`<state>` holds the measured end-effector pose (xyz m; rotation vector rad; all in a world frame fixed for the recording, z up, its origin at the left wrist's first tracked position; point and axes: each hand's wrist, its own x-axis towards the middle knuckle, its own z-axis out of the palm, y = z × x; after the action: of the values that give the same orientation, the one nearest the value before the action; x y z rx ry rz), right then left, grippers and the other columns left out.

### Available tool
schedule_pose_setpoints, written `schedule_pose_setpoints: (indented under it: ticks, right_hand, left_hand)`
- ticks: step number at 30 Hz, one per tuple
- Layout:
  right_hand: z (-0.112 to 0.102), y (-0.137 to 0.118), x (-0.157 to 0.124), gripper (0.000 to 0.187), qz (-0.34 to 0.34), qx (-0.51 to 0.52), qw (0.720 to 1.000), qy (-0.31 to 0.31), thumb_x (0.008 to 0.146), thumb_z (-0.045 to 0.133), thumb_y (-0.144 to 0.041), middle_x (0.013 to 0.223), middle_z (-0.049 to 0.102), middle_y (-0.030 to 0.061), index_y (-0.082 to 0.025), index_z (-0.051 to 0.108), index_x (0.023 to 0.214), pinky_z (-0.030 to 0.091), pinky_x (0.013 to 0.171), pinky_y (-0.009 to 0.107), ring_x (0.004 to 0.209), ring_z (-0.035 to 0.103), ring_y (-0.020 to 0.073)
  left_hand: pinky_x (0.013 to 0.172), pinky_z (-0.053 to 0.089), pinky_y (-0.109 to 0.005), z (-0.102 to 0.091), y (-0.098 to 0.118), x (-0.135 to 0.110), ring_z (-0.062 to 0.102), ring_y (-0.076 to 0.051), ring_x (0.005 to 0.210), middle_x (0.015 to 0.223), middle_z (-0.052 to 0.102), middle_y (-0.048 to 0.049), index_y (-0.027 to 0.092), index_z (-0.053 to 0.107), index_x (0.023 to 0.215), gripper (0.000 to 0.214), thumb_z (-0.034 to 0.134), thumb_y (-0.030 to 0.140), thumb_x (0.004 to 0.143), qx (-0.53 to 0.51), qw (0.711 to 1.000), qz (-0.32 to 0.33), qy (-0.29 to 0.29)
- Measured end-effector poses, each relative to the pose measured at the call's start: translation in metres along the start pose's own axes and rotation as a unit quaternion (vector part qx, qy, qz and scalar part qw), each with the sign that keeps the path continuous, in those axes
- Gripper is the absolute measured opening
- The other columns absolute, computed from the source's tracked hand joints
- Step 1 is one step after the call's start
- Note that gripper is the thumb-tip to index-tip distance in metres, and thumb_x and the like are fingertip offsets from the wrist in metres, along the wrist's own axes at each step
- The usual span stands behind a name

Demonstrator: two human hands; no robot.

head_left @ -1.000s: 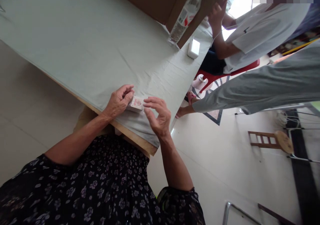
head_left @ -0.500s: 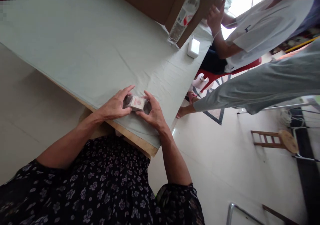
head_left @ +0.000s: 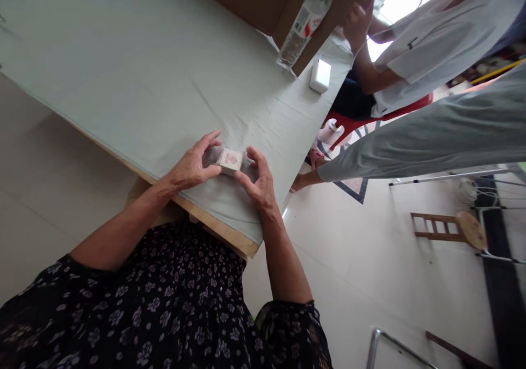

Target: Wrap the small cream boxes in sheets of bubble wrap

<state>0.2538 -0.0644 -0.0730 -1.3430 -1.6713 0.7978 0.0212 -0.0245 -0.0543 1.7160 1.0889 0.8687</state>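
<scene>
A small white box with a red print lies on the pale green cloth of the table, close to the near corner. My left hand grips its left end with the thumb under and the fingers curled over. My right hand pinches its right end. Both hands rest on the cloth.
A brown cardboard box, a plastic water bottle and a small white block stand at the table's far end. One person in a white shirt sits there. Another person's grey-sleeved arm reaches down at the right. A wooden stool stands on the floor.
My right hand came down from above the box and closed on its right end. Both hands then shifted the box slightly forward on the cloth.
</scene>
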Motion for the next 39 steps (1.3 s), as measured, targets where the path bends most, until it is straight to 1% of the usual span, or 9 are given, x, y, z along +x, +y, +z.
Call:
schedule_pose_setpoints:
  ticks: [3, 6, 10, 14, 19, 24, 27, 32, 39]
  right_hand:
    - [-0.003, -0.005, -0.003, 0.059, -0.004, 0.003, 0.999, 0.043, 0.093, 0.071, -0.056, 0.150, 0.065, 0.0121, -0.030, 0.060, 0.144, 0.052, 0.113, 0.052, 0.139, 0.061, 0.0304]
    - [-0.002, -0.008, -0.003, 0.044, -0.039, -0.006, 0.997, 0.073, 0.094, 0.071, -0.050, 0.145, 0.069, 0.0103, -0.030, 0.067, 0.134, 0.052, 0.113, 0.052, 0.138, 0.061, 0.0292]
    - [0.000, -0.008, 0.000, 0.027, -0.074, -0.029, 0.993, 0.082, 0.097, 0.069, -0.040, 0.140, 0.072, 0.0083, -0.031, 0.073, 0.122, 0.049, 0.116, 0.053, 0.134, 0.065, 0.0274]
    - [-0.001, -0.011, 0.009, 0.018, -0.103, -0.084, 0.989, 0.069, 0.099, 0.068, -0.035, 0.137, 0.073, 0.0071, -0.030, 0.076, 0.114, 0.048, 0.117, 0.051, 0.132, 0.066, 0.0265]
    - [-0.006, -0.023, 0.021, 0.015, -0.155, -0.201, 0.967, -0.001, 0.101, 0.068, -0.032, 0.136, 0.075, 0.0061, -0.029, 0.079, 0.110, 0.049, 0.107, 0.049, 0.124, 0.068, 0.0272]
    - [-0.004, -0.029, 0.029, 0.019, -0.192, -0.284, 0.939, -0.006, 0.105, 0.060, -0.029, 0.131, 0.077, 0.0053, -0.027, 0.078, 0.101, 0.045, 0.104, 0.047, 0.123, 0.067, 0.0273]
    - [0.003, -0.027, 0.032, 0.023, -0.204, -0.278, 0.939, 0.014, 0.108, 0.053, -0.028, 0.126, 0.079, 0.0071, -0.025, 0.073, 0.097, 0.046, 0.103, 0.045, 0.118, 0.069, 0.0257]
    - [0.007, -0.028, 0.041, 0.021, -0.174, -0.224, 0.957, 0.053, 0.108, 0.047, -0.027, 0.127, 0.078, 0.0087, -0.025, 0.066, 0.100, 0.047, 0.102, 0.043, 0.121, 0.070, 0.0238]
    - [-0.001, -0.034, 0.062, 0.018, -0.169, -0.199, 0.964, 0.057, 0.109, 0.044, -0.028, 0.131, 0.075, 0.0102, -0.025, 0.060, 0.100, 0.048, 0.102, 0.043, 0.128, 0.067, 0.0232]
  left_hand:
    - [0.125, 0.041, -0.055, 0.006, 0.000, 0.001, 0.058, -0.036, 0.141, 0.151, 0.061, -0.0178, 0.017, 0.041, 0.162, 0.092, 0.070, 0.035, 0.077, -0.030, 0.999, 0.001, 0.014]
    - [0.126, 0.040, -0.053, 0.012, -0.002, 0.002, 0.058, -0.035, 0.141, 0.149, 0.062, -0.0183, 0.015, 0.041, 0.161, 0.092, 0.069, 0.033, 0.076, -0.038, 0.999, 0.016, 0.023]
    - [0.123, 0.045, -0.051, 0.017, -0.009, 0.001, 0.061, -0.033, 0.137, 0.147, 0.064, -0.0174, 0.016, 0.042, 0.160, 0.090, 0.069, 0.030, 0.075, -0.039, 0.998, 0.029, 0.033]
    - [0.120, 0.048, -0.050, 0.018, -0.014, 0.001, 0.063, -0.032, 0.135, 0.145, 0.065, -0.0171, 0.017, 0.045, 0.158, 0.086, 0.069, 0.032, 0.077, -0.026, 0.998, 0.034, 0.044]
    - [0.119, 0.049, -0.047, 0.019, -0.013, 0.000, 0.065, -0.030, 0.132, 0.143, 0.067, -0.0162, 0.017, 0.047, 0.157, 0.084, 0.069, 0.033, 0.078, -0.018, 0.998, 0.029, 0.052]
    - [0.117, 0.051, -0.045, 0.021, -0.009, -0.001, 0.066, -0.028, 0.130, 0.138, 0.069, -0.0148, 0.016, 0.050, 0.154, 0.080, 0.071, 0.041, 0.081, -0.011, 0.998, 0.020, 0.062]
    - [0.114, 0.053, -0.043, 0.022, -0.005, -0.001, 0.066, -0.028, 0.131, 0.138, 0.069, -0.0143, 0.017, 0.053, 0.151, 0.074, 0.071, 0.048, 0.086, -0.007, 0.997, 0.021, 0.070]
    - [0.115, 0.052, -0.045, 0.024, 0.001, 0.001, 0.066, -0.029, 0.130, 0.143, 0.067, -0.0166, 0.017, 0.057, 0.146, 0.066, 0.070, 0.051, 0.091, 0.023, 0.996, 0.047, 0.076]
    - [0.112, 0.054, -0.044, 0.023, 0.000, 0.001, 0.064, -0.030, 0.132, 0.146, 0.064, -0.0148, 0.019, 0.049, 0.155, 0.076, 0.075, 0.043, 0.088, 0.033, 0.996, 0.070, 0.046]
